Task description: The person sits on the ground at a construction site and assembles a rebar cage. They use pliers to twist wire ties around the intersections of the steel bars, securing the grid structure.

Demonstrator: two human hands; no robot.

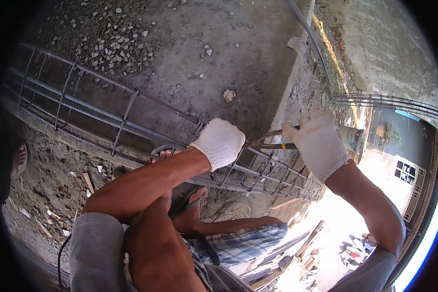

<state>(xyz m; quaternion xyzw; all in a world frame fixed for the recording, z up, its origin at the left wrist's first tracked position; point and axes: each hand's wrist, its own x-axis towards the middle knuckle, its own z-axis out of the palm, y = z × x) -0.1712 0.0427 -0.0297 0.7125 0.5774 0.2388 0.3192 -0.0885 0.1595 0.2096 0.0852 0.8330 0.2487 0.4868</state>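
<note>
A long rebar cage [126, 124] of straight bars and square stirrups crosses in front of me from the far left toward the right. My left hand [221, 143], in a white knitted glove, is closed in a fist at the cage's upper bars; its fingertips and whatever they grip are hidden. From the right, my right hand [321, 141], also gloved in white, holds a pair of pincers [282, 146] by long handles with black and yellow parts. The handles stand apart. Their jaw end meets the cage close beside my left fist.
A gravel pile [117, 44] lies at the back left on grey ground. One stone [229, 96] sits beyond the cage. Another bar bundle [389, 102] is at right. Wood scraps [309, 238] lie lower right. Another person's sandalled foot [19, 159] shows at the left edge.
</note>
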